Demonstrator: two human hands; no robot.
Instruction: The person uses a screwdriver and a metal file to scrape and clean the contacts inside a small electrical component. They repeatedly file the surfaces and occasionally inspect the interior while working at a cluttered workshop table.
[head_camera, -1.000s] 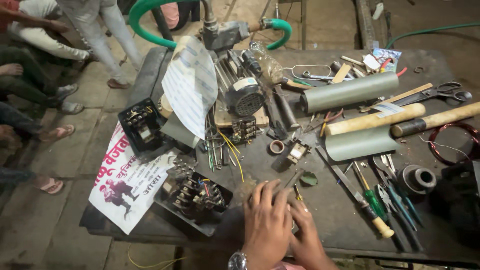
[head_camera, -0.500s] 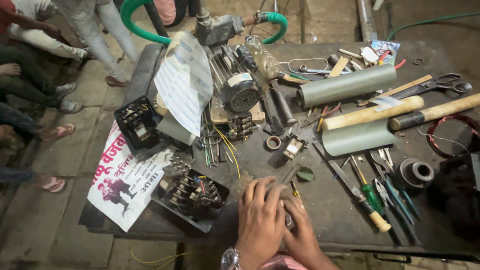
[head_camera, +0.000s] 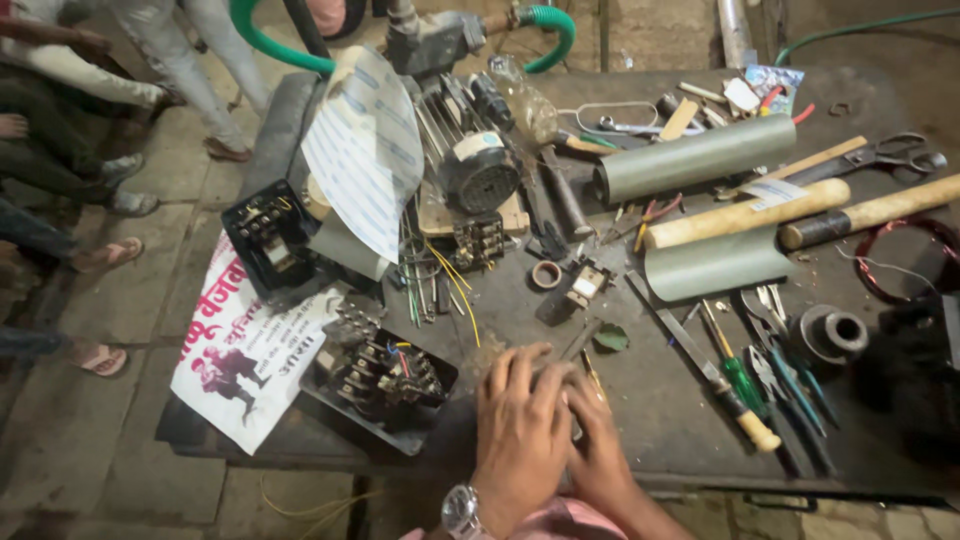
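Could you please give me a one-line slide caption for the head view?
Left hand laid over right hand on a cluttered dark metal workbench, beside a black wired switch block.

A bare strip of desk (head_camera: 660, 420) lies right of the hands, hemmed by screwdrivers (head_camera: 735, 375) and switch box (head_camera: 385, 375).

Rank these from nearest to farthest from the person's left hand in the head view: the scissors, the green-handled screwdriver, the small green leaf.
1. Small green leaf, just up and right of the left hand.
2. Green-handled screwdriver, farther right, mid-table.
3. Scissors, far upper right of the table.
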